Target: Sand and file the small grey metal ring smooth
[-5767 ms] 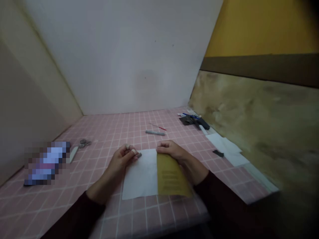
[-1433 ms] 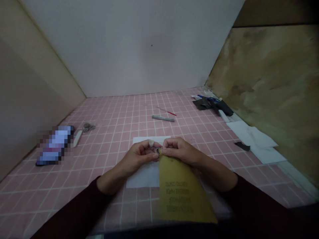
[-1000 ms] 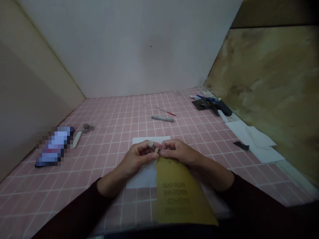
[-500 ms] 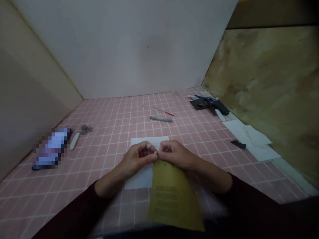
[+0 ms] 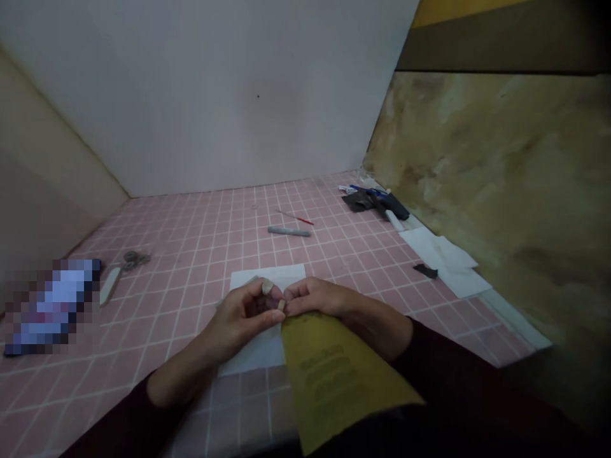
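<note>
My left hand [image 5: 233, 321] is closed in a pinch, with a small tan piece [image 5: 281, 306] between thumb and fingertips. A pale wrap [image 5: 268, 287] covers part of its index finger. Right beside it, my right hand [image 5: 317, 297] has its fingers closed on the top corner of a yellow sheet [image 5: 338, 375] with rows of dark print, which looks like the back of sandpaper. The sheet hangs down toward my lap, its lower edge tilted. Both sets of fingertips meet at the tan piece. Under the hands lies a white paper [image 5: 248, 356], partly covered.
Beyond the hands lie a grey rod [image 5: 289, 231] and a thin red-handled tool [image 5: 304, 221]. Scissors [image 5: 133, 259], a white strip [image 5: 111, 285] and a blurred phone-like object [image 5: 57, 305] are at left. Dark scraps [image 5: 360, 201] and white papers [image 5: 443, 264] lie along the right wall.
The view has turned slightly right, so things sit further left. The yellow sheet's lower end has swung to the right, and the tan piece shows more clearly between my fingers.
</note>
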Available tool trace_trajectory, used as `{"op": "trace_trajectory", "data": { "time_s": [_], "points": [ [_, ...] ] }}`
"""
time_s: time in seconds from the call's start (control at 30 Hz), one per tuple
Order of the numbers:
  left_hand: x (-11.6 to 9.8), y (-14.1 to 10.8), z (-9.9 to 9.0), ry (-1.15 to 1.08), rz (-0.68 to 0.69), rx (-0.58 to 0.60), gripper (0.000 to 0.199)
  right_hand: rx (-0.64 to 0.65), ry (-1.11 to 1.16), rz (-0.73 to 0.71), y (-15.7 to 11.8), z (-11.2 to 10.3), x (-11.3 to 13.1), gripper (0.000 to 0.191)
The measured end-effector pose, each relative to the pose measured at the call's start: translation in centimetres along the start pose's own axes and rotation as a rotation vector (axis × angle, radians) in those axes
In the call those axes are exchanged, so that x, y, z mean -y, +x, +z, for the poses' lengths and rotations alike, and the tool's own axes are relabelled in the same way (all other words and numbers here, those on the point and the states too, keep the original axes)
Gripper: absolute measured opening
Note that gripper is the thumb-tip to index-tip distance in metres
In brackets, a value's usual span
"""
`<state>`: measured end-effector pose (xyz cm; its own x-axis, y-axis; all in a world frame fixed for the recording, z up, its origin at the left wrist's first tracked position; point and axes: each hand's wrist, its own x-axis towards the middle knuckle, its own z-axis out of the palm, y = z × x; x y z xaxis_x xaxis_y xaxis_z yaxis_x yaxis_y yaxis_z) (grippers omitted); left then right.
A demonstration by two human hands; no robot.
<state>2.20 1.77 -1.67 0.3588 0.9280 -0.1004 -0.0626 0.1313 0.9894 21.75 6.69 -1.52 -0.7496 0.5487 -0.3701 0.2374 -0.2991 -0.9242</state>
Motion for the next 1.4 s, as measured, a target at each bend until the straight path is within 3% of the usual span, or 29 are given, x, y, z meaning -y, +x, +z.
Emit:
{"op": "trace_trajectory", "data": {
  "time_s": [0.07,0.17,0.23,0.3,0.43,0.5,0.57,0.63,0.7,0.83,0.9,1.03,1.1,1.23,1.3,1.4],
  "points": [
    [-0.1,0.1,0.0,-0.007,0.001,-0.009,0.028,-0.04,-0.015,-0.034,-0.1,0.0,0.0,0.029],
    [0.3,0.4,-0.3,-0.039,-0.07,-0.001,0.029,-0.291,-0.367,-0.272,-0.6,0.3,0.4,0.019],
    [0.6,0.5,-0.4,-0.076,-0.076,-0.006,0.031,-0.376,-0.51,-0.363,-0.8,0.5,0.7,0.015],
    [0.5,0.4,-0.2,-0.106,-0.043,-0.023,0.031,-0.316,-0.397,-0.297,-0.7,0.4,0.7,0.018],
    [-0.1,0.0,0.1,-0.033,0.014,-0.015,0.029,-0.018,0.018,-0.003,0.0,0.2,0.2,0.029],
    [0.0,0.0,-0.1,0.019,-0.017,-0.006,0.027,-0.097,-0.072,-0.067,0.0,0.3,0.1,0.027],
    [0.3,0.3,-0.5,0.03,-0.067,0.023,0.028,-0.272,-0.323,-0.249,-0.2,0.6,0.2,0.021],
    [0.5,0.4,-0.7,0.012,-0.085,0.046,0.031,-0.363,-0.495,-0.369,-0.4,0.8,0.4,0.016],
    [0.4,0.3,-0.6,-0.002,-0.057,0.041,0.03,-0.313,-0.406,-0.323,-0.3,0.7,0.3,0.018],
    [-0.2,-0.1,-0.3,0.041,0.011,0.005,0.029,-0.034,0.009,-0.029,0.1,0.4,0.0,0.031],
    [-0.1,0.1,-0.3,0.07,-0.013,0.016,0.028,-0.099,-0.07,-0.091,0.0,0.5,0.1,0.028],
    [0.6,0.4,-0.6,0.036,-0.053,0.061,0.031,-0.393,-0.471,-0.372,-0.5,1.0,0.4,0.015],
    [0.5,0.3,-0.4,0.04,-0.014,0.037,0.028,-0.344,-0.374,-0.314,-0.3,0.9,0.3,0.017],
    [0.0,-0.2,0.1,0.133,0.084,-0.02,0.026,-0.026,0.016,-0.03,0.3,0.5,-0.2,0.031],
    [0.0,-0.1,0.0,0.125,0.034,-0.001,0.027,-0.104,-0.085,-0.102,0.2,0.6,-0.2,0.029],
    [0.4,0.1,-0.2,0.037,-0.078,0.057,0.03,-0.346,-0.399,-0.334,-0.2,0.8,0.0,0.02]
  ]
}}
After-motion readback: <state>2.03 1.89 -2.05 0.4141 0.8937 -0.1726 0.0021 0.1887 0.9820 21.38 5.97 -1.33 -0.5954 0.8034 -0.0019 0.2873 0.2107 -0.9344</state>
